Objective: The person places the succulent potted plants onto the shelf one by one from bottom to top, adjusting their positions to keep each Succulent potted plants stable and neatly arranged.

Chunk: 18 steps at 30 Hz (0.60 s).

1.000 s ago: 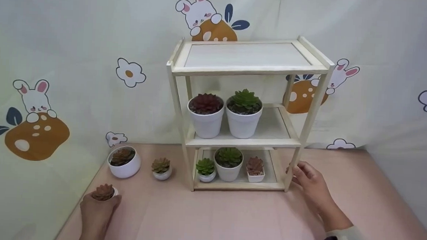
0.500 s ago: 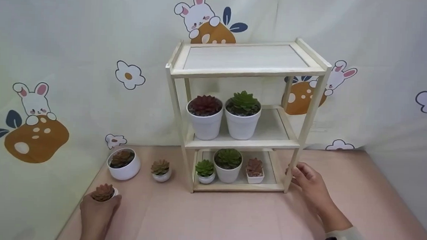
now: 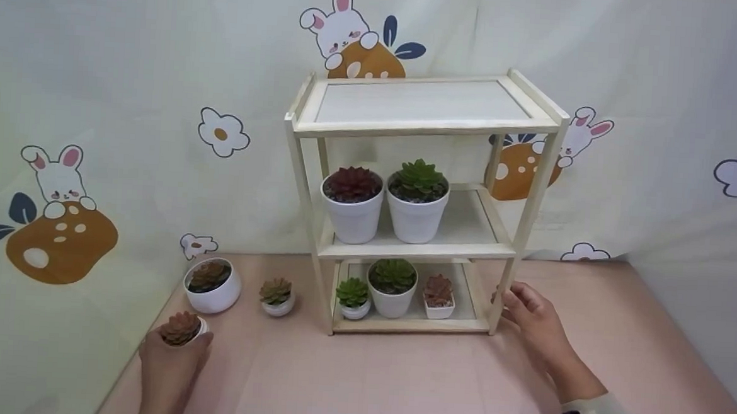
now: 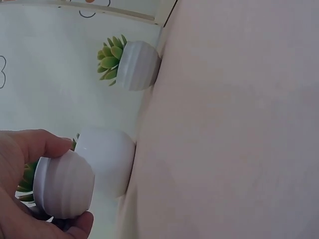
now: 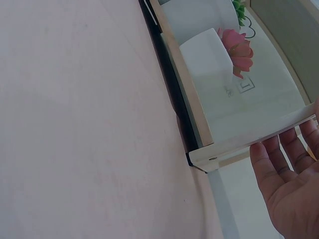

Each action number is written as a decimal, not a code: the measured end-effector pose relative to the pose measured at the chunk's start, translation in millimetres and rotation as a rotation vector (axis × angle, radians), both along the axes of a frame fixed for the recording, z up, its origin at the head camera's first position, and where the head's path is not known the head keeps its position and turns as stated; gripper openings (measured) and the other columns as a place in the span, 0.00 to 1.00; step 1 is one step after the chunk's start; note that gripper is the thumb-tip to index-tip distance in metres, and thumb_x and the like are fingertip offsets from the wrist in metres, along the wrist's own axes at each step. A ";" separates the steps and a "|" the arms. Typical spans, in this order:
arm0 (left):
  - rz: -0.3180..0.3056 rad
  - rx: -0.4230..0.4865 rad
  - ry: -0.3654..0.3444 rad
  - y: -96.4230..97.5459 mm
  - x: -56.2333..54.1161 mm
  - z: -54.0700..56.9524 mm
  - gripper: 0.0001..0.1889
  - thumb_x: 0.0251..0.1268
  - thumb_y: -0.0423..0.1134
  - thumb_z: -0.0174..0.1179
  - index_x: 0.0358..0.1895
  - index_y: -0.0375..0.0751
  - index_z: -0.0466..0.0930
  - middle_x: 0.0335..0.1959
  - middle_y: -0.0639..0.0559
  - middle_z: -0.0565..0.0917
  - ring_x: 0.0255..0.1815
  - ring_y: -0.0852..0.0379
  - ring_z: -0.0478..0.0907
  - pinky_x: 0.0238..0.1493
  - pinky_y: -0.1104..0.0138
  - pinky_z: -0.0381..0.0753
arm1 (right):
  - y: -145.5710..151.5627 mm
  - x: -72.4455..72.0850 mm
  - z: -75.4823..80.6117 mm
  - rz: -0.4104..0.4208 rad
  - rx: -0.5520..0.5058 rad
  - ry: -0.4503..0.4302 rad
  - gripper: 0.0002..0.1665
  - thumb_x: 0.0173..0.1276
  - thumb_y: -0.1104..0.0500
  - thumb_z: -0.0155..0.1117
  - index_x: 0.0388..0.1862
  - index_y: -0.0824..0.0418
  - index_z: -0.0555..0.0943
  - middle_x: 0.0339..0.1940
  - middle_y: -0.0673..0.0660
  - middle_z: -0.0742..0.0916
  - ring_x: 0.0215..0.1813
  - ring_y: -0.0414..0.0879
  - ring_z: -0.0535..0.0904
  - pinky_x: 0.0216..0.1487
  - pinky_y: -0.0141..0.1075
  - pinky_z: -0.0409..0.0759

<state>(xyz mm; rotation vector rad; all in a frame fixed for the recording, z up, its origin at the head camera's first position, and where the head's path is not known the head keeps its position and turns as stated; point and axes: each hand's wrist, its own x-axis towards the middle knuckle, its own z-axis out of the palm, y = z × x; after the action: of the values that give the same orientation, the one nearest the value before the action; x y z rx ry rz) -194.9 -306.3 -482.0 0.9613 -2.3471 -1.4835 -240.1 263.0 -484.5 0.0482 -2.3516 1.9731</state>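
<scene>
My left hand [image 3: 174,361] grips a small potted succulent [image 3: 180,329] with reddish leaves. In the left wrist view its ribbed white pot [image 4: 65,184] is held tilted between thumb and fingers, apart from the table. On the right, my right hand [image 3: 536,320] holds the front right leg of a pale wooden shelf [image 3: 413,253], low down. The right wrist view shows fingers [image 5: 269,169] against that leg, with only a bit of the thumb at the edge. Two large potted succulents, one dark red [image 3: 352,206] and one green [image 3: 418,203], stand on the middle tier.
The bottom tier bears a small green succulent [image 3: 354,298], a larger green one [image 3: 392,287] and a pink one in a square pot [image 3: 439,297]. Left of the shelf stand a round white pot [image 3: 213,287] and a small ribbed pot [image 3: 277,298]. A printed cloth [image 3: 131,43] hangs behind.
My left hand has risen slightly with the potted succulent. My right hand keeps its place on the shelf leg. The whole head view has shifted a little.
</scene>
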 end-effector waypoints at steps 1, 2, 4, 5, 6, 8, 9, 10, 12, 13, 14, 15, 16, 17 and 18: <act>-0.005 -0.002 0.011 0.8 0.4 1.1 0.48 0.61 0.41 0.72 0.75 0.21 0.53 0.75 0.25 0.58 0.76 0.35 0.58 0.82 0.39 0.55 | 0.0 0.2 0.1 0.000 0.003 -0.001 0.30 0.82 0.50 0.58 0.69 0.72 0.72 0.60 0.66 0.84 0.57 0.36 0.84 0.63 0.35 0.85; -0.010 -0.005 0.018 1.6 1.0 2.4 0.48 0.61 0.41 0.72 0.75 0.21 0.53 0.74 0.26 0.59 0.76 0.36 0.58 0.82 0.40 0.55 | 0.1 0.3 0.1 0.000 0.005 -0.001 0.30 0.82 0.50 0.58 0.69 0.72 0.72 0.60 0.66 0.84 0.57 0.36 0.84 0.63 0.35 0.85; -0.032 -0.013 0.043 2.8 2.5 5.1 0.47 0.61 0.41 0.71 0.75 0.20 0.54 0.74 0.25 0.61 0.76 0.36 0.59 0.82 0.41 0.54 | 0.4 0.0 -0.3 0.003 0.006 -0.003 0.30 0.82 0.50 0.57 0.69 0.72 0.72 0.60 0.66 0.84 0.57 0.36 0.84 0.62 0.34 0.85; -0.047 -0.010 0.066 3.7 2.9 6.8 0.44 0.62 0.39 0.70 0.74 0.20 0.56 0.73 0.26 0.64 0.76 0.38 0.61 0.82 0.43 0.55 | 0.6 -0.2 -0.5 0.005 0.006 -0.002 0.30 0.82 0.50 0.57 0.69 0.72 0.72 0.60 0.66 0.84 0.57 0.36 0.84 0.62 0.34 0.85; -0.059 -0.017 0.084 4.9 3.2 8.4 0.43 0.62 0.38 0.70 0.74 0.20 0.56 0.72 0.26 0.66 0.76 0.38 0.62 0.82 0.44 0.56 | 0.7 -0.3 -0.6 0.004 0.003 0.000 0.30 0.82 0.50 0.57 0.69 0.73 0.72 0.59 0.66 0.85 0.56 0.36 0.84 0.62 0.34 0.85; -0.081 -0.018 0.114 7.3 4.2 11.1 0.43 0.62 0.37 0.70 0.74 0.20 0.56 0.73 0.26 0.67 0.76 0.39 0.62 0.82 0.45 0.56 | 0.9 -0.6 -0.9 0.008 -0.002 0.008 0.29 0.82 0.51 0.57 0.68 0.74 0.72 0.59 0.66 0.85 0.56 0.36 0.84 0.62 0.35 0.85; -0.091 -0.018 0.132 8.6 4.8 12.2 0.43 0.62 0.37 0.70 0.74 0.20 0.56 0.73 0.26 0.68 0.76 0.40 0.63 0.82 0.46 0.56 | 1.0 -0.7 -1.0 0.012 0.000 0.011 0.29 0.82 0.52 0.57 0.68 0.74 0.72 0.59 0.66 0.85 0.56 0.36 0.84 0.62 0.35 0.85; -0.099 -0.021 0.152 10.2 5.3 13.5 0.41 0.62 0.35 0.70 0.73 0.20 0.57 0.72 0.27 0.70 0.74 0.41 0.64 0.82 0.47 0.57 | 1.1 -0.6 -1.1 0.012 0.002 0.014 0.29 0.82 0.52 0.57 0.68 0.74 0.72 0.59 0.66 0.85 0.56 0.35 0.84 0.63 0.35 0.85; -0.104 -0.035 0.163 12.9 6.9 15.6 0.43 0.62 0.36 0.70 0.73 0.20 0.56 0.72 0.26 0.69 0.75 0.39 0.64 0.81 0.46 0.57 | 1.1 -0.4 -1.0 0.017 0.005 0.022 0.29 0.82 0.52 0.57 0.68 0.74 0.72 0.60 0.67 0.84 0.56 0.35 0.84 0.63 0.37 0.85; -0.110 -0.038 0.171 14.0 7.8 16.6 0.42 0.63 0.36 0.70 0.72 0.20 0.57 0.71 0.27 0.70 0.74 0.39 0.65 0.80 0.46 0.59 | 1.0 -0.3 -0.9 0.020 0.007 0.023 0.29 0.82 0.52 0.57 0.68 0.74 0.72 0.60 0.67 0.84 0.57 0.35 0.84 0.64 0.37 0.85; -0.111 -0.045 0.169 15.2 8.3 17.7 0.42 0.63 0.37 0.70 0.72 0.20 0.58 0.71 0.26 0.69 0.74 0.38 0.65 0.80 0.45 0.60 | 1.1 -0.3 -0.8 0.022 0.012 0.022 0.30 0.82 0.51 0.57 0.69 0.74 0.72 0.60 0.67 0.84 0.57 0.34 0.84 0.64 0.37 0.85; -0.112 -0.051 0.164 16.4 8.6 18.8 0.42 0.63 0.38 0.71 0.72 0.20 0.58 0.71 0.26 0.69 0.74 0.38 0.65 0.80 0.44 0.60 | 1.0 0.0 -0.5 0.022 0.013 0.020 0.30 0.82 0.51 0.56 0.69 0.74 0.72 0.60 0.67 0.84 0.57 0.34 0.84 0.64 0.37 0.84; -0.115 -0.059 0.157 17.4 8.9 20.0 0.42 0.63 0.38 0.71 0.72 0.20 0.58 0.71 0.26 0.69 0.74 0.37 0.65 0.79 0.43 0.61 | 0.9 0.0 -0.4 0.022 0.009 0.018 0.30 0.82 0.50 0.57 0.69 0.74 0.72 0.60 0.67 0.84 0.57 0.34 0.84 0.64 0.37 0.84; -0.114 -0.062 0.144 18.5 8.9 21.3 0.43 0.63 0.40 0.71 0.73 0.20 0.58 0.72 0.25 0.68 0.75 0.36 0.65 0.79 0.41 0.61 | 0.9 0.1 -0.3 0.023 0.007 0.016 0.30 0.82 0.50 0.57 0.69 0.74 0.72 0.60 0.67 0.84 0.57 0.34 0.84 0.64 0.38 0.84; -0.114 -0.062 0.133 19.6 9.0 22.5 0.44 0.62 0.40 0.71 0.74 0.21 0.57 0.72 0.25 0.67 0.76 0.35 0.64 0.79 0.41 0.61 | 1.0 0.0 -0.4 0.022 0.004 0.012 0.30 0.82 0.50 0.57 0.69 0.74 0.72 0.60 0.67 0.84 0.57 0.34 0.84 0.64 0.38 0.84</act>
<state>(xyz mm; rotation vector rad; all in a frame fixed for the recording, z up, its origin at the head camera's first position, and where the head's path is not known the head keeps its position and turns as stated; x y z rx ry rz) -185.9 -286.7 -459.5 0.7021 -2.3715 -1.4566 -240.1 264.0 -484.8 0.0868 -2.3579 1.9720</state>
